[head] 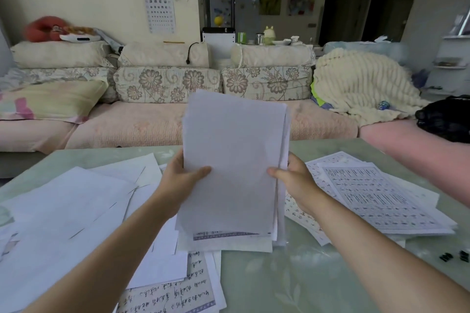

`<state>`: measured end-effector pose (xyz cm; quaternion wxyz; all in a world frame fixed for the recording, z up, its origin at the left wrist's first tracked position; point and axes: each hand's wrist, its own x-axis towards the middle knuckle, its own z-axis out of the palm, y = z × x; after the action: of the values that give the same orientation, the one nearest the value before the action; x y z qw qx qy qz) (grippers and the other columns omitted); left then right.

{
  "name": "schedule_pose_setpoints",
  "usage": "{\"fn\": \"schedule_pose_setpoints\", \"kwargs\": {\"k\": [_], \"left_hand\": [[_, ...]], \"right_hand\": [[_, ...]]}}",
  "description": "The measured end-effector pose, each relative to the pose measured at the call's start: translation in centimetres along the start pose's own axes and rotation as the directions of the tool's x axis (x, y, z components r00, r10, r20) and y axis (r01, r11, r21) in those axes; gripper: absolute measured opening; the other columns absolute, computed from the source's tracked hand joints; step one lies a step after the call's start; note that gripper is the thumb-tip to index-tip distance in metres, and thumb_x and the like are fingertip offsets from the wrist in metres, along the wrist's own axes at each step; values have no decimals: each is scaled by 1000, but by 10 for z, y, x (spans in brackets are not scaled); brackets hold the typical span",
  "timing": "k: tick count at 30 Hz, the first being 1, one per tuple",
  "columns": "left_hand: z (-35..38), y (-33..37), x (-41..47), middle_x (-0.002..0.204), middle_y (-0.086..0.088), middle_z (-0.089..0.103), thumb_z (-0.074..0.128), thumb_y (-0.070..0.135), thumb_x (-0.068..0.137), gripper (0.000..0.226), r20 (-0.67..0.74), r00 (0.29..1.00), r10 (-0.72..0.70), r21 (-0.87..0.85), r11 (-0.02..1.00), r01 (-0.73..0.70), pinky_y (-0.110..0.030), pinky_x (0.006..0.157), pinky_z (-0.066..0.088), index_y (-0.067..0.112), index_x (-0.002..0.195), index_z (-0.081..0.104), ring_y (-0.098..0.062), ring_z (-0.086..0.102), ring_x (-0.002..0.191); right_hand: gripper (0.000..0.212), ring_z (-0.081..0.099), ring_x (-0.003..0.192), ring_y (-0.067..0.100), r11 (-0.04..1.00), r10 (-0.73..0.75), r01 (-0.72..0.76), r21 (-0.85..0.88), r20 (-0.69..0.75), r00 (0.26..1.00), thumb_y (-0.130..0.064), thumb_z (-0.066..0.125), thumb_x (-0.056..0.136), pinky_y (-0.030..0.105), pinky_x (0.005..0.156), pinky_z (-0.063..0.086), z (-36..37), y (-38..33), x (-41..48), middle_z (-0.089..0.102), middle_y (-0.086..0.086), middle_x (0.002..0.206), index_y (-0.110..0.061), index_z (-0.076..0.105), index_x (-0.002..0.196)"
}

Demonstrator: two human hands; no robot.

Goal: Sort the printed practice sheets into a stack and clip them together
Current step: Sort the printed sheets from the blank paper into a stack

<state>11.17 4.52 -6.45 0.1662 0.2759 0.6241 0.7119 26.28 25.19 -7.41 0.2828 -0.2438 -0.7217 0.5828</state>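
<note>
The left hand [181,180] and right hand [295,181] each grip one side of the stack [234,160], held upright over the worktop [279,274]. Tap its bottom edge down gently so the sheets line up. The small black things [455,256] may be clips.

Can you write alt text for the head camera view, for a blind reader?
A person's left hand and right hand grip the side edges of an upright stack of sheets at a green table. Loose printed sheets lie around it, black clips at far right, a sofa behind.

Dim, soft daylight with bowed edges, and the far doorway [391,5] seems blurred.
</note>
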Motion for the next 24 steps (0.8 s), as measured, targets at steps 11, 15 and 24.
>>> {"fn": "schedule_pose_setpoints", "kwargs": {"k": [11, 15, 24], "left_hand": [[31, 14, -13, 106, 5, 63, 76, 13, 82, 49, -206, 929, 306, 175, 946, -273, -40, 79, 59, 22, 118, 45, -5, 66, 92], [32, 27, -4, 111, 3, 63, 71, 12, 86, 44, -196, 910, 366, 184, 925, -332, -39, 82, 58, 20, 119, 44, -9, 65, 99], [35, 59, 17, 66, 8, 49, 62, 42, 90, 27, -411, 882, 229, 10, 969, -247, -26, 58, 38, 16, 85, 57, -8, 48, 61]], "right_hand": [[47, 61, 102, 8, 988, -148, 145, -52, -70, 986, -17, 66, 91, 24, 79, 43, 9, -20, -4, 61, -13, 114, -24, 39, 128], [43, 63, 102, 9, 994, -112, 110, -29, -91, 990, -9, 63, 89, 23, 74, 46, 11, -20, -2, 64, -12, 108, -23, 45, 126], [39, 67, 104, 18, 999, -38, 39, 37, -23, 999, -10, 58, 80, 31, 77, 51, 29, -1, 2, 69, -1, 110, -19, 55, 118]]}}
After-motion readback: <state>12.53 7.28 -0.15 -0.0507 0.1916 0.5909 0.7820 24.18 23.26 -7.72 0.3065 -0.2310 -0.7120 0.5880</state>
